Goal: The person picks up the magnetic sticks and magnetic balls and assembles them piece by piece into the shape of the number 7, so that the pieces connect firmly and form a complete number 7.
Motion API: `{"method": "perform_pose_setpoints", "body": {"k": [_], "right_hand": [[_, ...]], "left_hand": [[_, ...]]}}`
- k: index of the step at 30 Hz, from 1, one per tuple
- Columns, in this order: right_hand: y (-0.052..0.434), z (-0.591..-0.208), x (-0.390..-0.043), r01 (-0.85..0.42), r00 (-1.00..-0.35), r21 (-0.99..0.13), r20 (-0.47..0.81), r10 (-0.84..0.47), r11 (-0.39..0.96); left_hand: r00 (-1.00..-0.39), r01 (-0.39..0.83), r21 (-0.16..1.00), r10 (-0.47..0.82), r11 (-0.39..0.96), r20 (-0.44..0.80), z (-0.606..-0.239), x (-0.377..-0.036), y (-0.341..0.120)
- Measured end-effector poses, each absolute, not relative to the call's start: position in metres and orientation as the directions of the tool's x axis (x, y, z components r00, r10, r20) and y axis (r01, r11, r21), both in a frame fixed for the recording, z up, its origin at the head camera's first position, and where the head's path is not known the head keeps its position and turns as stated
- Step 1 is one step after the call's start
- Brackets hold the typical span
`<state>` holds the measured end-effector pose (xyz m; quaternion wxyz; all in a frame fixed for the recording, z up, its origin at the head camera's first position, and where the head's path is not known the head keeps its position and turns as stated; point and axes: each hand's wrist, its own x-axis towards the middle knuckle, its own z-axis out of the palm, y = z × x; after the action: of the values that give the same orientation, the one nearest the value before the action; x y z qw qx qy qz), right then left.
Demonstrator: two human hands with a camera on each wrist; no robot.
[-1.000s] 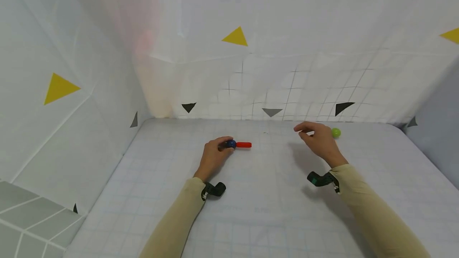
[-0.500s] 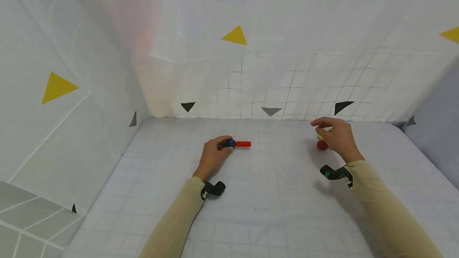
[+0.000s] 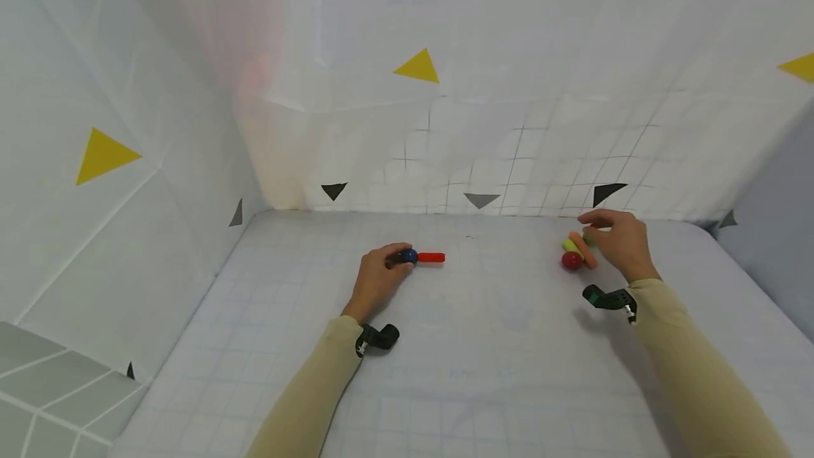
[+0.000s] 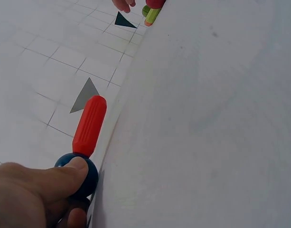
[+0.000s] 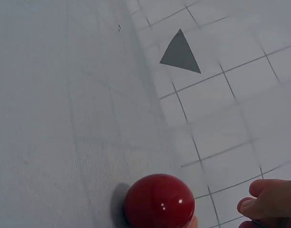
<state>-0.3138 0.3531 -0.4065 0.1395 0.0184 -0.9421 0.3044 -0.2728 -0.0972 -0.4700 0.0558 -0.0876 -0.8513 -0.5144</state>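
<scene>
Left-wrist footage shows a thumb pressed on top of a dark blue ball (image 4: 78, 175), the left hand (image 3: 379, 276) curled around it on the gridded white table (image 3: 445, 345); a red rod (image 4: 89, 125) juts straight out from the ball and lies along the surface. From the head camera, that ball-and-rod piece sits just left of the table's middle. Over near the far right corner, the right hand (image 3: 618, 242) hangs with its fingers bent above a small cluster: a red ball (image 3: 571, 260), a yellow-green rod (image 3: 571, 245) and an orange rod (image 3: 586, 250) lying close together. Whether those fingers actually grip any piece cannot be told. The wrist view on that side catches the red ball resting on the table just beside a fingertip (image 5: 266, 202). White gridded sheeting with yellow, black and grey triangles walls in the scene.
</scene>
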Motion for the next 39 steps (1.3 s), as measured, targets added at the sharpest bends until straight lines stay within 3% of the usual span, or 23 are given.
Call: {"method": "perform_pose_setpoints", "body": {"k": [10, 20, 29, 39], "right_hand": [[0.365, -0.410, -0.319, -0.073, -0.965, -0.548, 0.248, 0.079, 0.833], [0.371, -0.418, -0.326, 0.016, -0.988, -0.537, 0.124, 0.097, 0.843], [0.375, -0.430, -0.324, -0.069, -0.983, -0.523, 0.181, 0.032, 0.849], [0.377, -0.434, -0.323, 0.010, -0.985, -0.551, 0.140, 0.105, 0.834]], "left_hand": [[-0.977, 0.211, 0.866, 0.092, 0.453, 0.190, -0.470, -0.272, -0.098], [-0.978, 0.210, 0.868, 0.091, 0.451, 0.189, -0.467, -0.272, -0.099], [-0.982, 0.190, 0.868, 0.084, 0.459, 0.171, -0.467, -0.270, -0.096], [-0.982, 0.187, 0.865, 0.077, 0.465, 0.171, -0.468, -0.271, -0.096]]}}
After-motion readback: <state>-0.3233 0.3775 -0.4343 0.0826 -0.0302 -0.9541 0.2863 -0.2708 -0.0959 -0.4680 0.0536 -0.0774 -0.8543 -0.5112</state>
